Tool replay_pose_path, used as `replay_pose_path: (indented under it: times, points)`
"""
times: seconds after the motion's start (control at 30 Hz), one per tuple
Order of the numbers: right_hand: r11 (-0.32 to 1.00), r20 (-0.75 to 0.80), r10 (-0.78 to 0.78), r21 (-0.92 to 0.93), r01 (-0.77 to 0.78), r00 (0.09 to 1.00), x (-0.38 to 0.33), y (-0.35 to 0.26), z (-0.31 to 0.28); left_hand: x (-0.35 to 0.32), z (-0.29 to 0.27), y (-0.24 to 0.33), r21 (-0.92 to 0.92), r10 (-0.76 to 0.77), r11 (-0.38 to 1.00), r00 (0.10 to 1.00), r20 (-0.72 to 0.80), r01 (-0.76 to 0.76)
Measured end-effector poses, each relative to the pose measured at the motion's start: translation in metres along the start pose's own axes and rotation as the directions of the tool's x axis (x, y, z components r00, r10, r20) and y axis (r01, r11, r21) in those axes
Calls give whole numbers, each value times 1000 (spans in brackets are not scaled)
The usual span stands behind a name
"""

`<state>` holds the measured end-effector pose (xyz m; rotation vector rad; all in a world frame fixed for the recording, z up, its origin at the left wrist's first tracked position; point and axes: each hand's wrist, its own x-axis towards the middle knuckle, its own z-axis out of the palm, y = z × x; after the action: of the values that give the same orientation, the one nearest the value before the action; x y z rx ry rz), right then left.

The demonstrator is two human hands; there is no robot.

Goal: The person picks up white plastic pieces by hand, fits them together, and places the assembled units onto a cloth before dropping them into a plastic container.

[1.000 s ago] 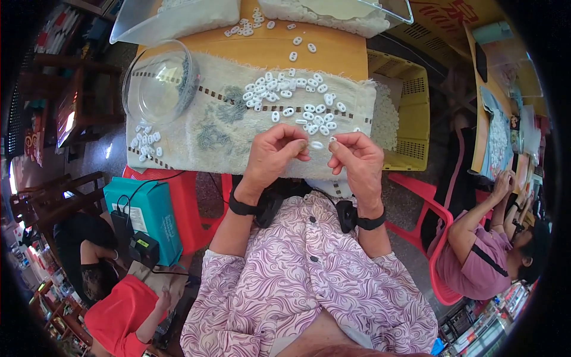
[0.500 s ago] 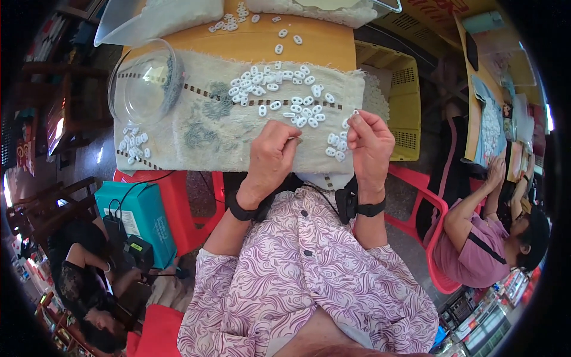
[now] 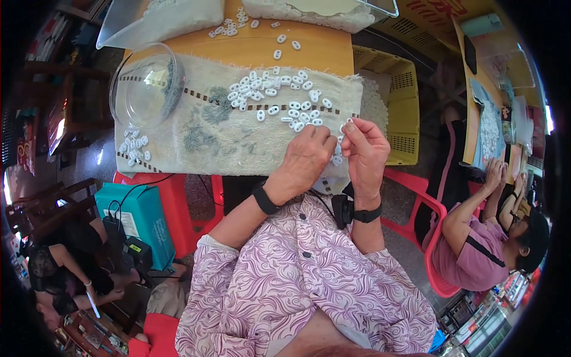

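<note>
The left hand (image 3: pixel 304 158) is seen from its back; its fingers curl under, tips hidden, and whether they grip anything cannot be told. The right hand (image 3: pixel 367 147) pinches a small white piece (image 3: pixel 350 121) between thumb and forefinger, mostly covered by them, at eleven o'clock from that palm. A cluster (image 3: pixel 337 160) at the left hand's three o'clock is partly masked. Two clear tubs (image 3: pixel 116 35), around eleven and twelve o'clock from there, are cut off by the top edge. The heap (image 3: pixel 256 95) at eleven o'clock on the cloth (image 3: pixel 238 152) overlaps too much for an exact count; another pile (image 3: pixel 134 144) sits at nine. One transparent bowl (image 3: pixel 135 98) stands at ten, and one yellow crate (image 3: pixel 403 116) lies between one and two o'clock from the right hand.
</note>
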<state>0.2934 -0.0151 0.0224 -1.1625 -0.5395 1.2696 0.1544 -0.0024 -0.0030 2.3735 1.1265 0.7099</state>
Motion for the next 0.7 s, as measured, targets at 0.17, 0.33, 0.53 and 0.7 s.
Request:
replay_pose_path:
  times: [0.17, 0.33, 0.53, 0.7]
  points:
    - [999, -10, 3, -36, -3, 1000, -1, -2, 2, -9, -4, -10, -90, -64, 994, 993, -98, 55]
    - [997, 28, 28, -77, -26, 999, -7, -6, 8, -23, -27, -23, -748, -360, 603, 931, 55, 277]
    - [986, 115, 106, -138, -89, 988, -19, -8, 21, -28, -46, -25, -980, -397, 11, 901, 177, 198]
    - [969, 160, 152, -217, -116, 975, -27, -8, 28, -32, -50, -28, -976, -385, -94, 897, 216, 195]
